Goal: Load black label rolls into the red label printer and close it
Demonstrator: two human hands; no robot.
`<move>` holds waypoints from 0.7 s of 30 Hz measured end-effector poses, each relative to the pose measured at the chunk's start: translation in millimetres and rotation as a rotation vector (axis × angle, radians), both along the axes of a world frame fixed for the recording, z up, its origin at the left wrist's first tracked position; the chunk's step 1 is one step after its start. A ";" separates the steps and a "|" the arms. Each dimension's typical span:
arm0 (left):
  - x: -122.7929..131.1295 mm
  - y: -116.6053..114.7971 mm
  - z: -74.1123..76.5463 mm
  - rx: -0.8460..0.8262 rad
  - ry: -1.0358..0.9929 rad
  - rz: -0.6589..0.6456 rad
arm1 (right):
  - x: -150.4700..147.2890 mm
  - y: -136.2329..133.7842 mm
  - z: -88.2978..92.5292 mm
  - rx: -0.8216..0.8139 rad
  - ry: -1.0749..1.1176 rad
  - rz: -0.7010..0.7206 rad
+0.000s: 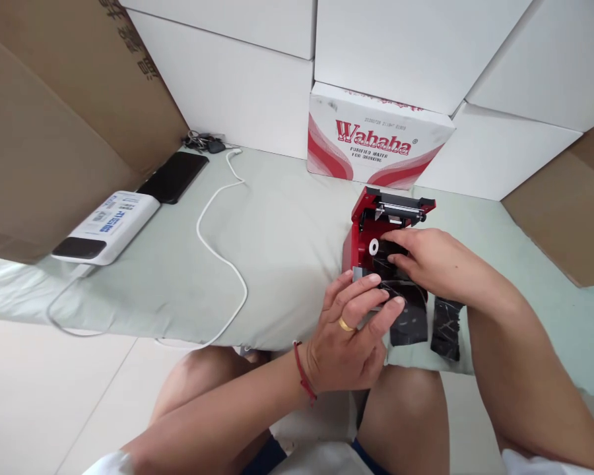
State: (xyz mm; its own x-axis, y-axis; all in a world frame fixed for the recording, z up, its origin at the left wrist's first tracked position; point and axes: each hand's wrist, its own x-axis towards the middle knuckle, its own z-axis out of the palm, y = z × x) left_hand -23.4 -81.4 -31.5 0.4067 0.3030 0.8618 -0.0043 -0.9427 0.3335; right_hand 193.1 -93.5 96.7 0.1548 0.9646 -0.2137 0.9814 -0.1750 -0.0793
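A small red printer-like machine [347,254] stands on the bedding with its lid [393,201] raised. Inside it, a dark roll [385,254] sits beside a white ring [373,247]. My right hand [443,264] reaches in from the right, thumb and index finger at the roll; the other fingers are curled out of sight. At the machine's front, my left hand [349,336] has its fingers stretched out, tips touching its edge and the black strip [410,320] hanging out there. A separate torn black piece [446,328] lies to the right, under my right forearm.
A white-and-red Wahaha water carton [376,142] stands behind the machine, against white boxes [237,79]. At left lie a white power bank [129,227], a white cable [222,257], a dark phone [175,177] and keys [205,142]. Brown cardboard boxes [59,132] flank both sides.
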 end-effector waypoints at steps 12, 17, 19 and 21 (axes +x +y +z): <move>3.5 1.8 -10.9 -0.185 0.053 -0.100 | -13.4 1.9 -3.3 0.237 0.083 -0.013; 3.8 3.2 -4.1 -0.101 -0.006 -0.030 | 2.6 -6.9 1.0 0.908 0.029 -0.068; 3.6 4.0 -2.1 -0.059 -0.020 -0.014 | 14.2 -5.4 -8.3 0.867 -0.034 -0.031; 3.0 4.5 -1.1 -0.061 -0.009 -0.021 | 22.2 -7.3 -17.7 0.784 -0.024 -0.017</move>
